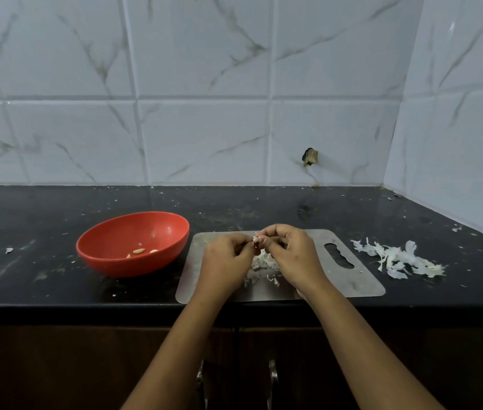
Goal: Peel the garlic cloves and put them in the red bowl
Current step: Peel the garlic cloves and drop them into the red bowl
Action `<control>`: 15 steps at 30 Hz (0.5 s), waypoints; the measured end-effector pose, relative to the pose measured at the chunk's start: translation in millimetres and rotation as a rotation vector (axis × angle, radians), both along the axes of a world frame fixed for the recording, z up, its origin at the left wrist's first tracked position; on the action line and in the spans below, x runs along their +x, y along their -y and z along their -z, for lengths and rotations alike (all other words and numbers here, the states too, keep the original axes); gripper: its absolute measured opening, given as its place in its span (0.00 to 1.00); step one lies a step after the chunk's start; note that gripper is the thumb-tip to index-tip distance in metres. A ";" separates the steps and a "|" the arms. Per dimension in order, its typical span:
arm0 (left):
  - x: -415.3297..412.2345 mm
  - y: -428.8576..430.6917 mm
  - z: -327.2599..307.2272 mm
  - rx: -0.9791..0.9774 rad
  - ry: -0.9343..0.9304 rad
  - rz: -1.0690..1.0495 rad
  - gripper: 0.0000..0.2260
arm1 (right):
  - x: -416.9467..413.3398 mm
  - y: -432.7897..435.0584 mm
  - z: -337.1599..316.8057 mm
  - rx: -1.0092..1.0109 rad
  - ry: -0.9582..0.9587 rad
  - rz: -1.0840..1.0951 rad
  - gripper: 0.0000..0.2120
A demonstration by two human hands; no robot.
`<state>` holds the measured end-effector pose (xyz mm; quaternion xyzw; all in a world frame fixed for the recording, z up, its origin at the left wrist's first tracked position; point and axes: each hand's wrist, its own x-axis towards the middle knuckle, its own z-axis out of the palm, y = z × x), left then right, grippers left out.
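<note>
Both hands meet above a steel cutting board [349,279]. My left hand [225,261] and my right hand [290,255] pinch one small garlic clove [256,239] between their fingertips. The clove is mostly hidden by the fingers. Under the hands lies a heap of white garlic skins [263,267] on the board. To the left stands the red bowl [107,261], tilted a little, with three peeled cloves [139,251] on its bottom.
A second pile of garlic skins [397,260] lies on the black counter [42,232] right of the board. Small skin scraps dot the counter. Tiled walls close the back and right side. The counter's front edge runs just below the board, above cabinet doors with handles [272,377].
</note>
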<state>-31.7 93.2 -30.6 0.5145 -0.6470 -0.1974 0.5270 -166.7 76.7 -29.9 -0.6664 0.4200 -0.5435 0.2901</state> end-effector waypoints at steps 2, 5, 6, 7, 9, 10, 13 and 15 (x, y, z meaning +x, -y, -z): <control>1.1 -1.0 -1.0 0.023 -0.035 0.030 0.06 | 0.7 -1.0 -0.5 -0.019 -0.020 0.017 0.04; 2.4 -2.2 -2.0 0.032 -0.060 0.041 0.06 | 1.7 -3.8 -2.2 -0.047 -0.033 0.021 0.04; 2.7 -2.9 -2.7 0.026 -0.080 0.036 0.05 | 1.9 -4.6 -2.8 -0.058 -0.035 0.019 0.03; 2.5 -4.7 -4.1 0.016 -0.100 0.024 0.04 | 2.1 -4.9 -2.9 -0.071 -0.042 0.022 0.03; 1.5 -9.1 -6.6 -0.006 -0.135 0.002 0.03 | 2.0 -4.3 -2.8 -0.082 -0.046 0.027 0.03; 1.3 -10.3 -6.5 -0.018 -0.145 -0.003 0.03 | 1.7 -3.8 -2.6 -0.072 -0.032 0.014 0.03; 0.1 -11.5 -5.2 -0.060 -0.106 -0.041 0.04 | 1.6 -5.0 -2.9 -0.001 0.046 -0.069 0.06; -0.1 -11.4 -4.3 -0.089 -0.080 -0.070 0.04 | 0.9 -6.6 -4.0 0.040 0.106 -0.125 0.06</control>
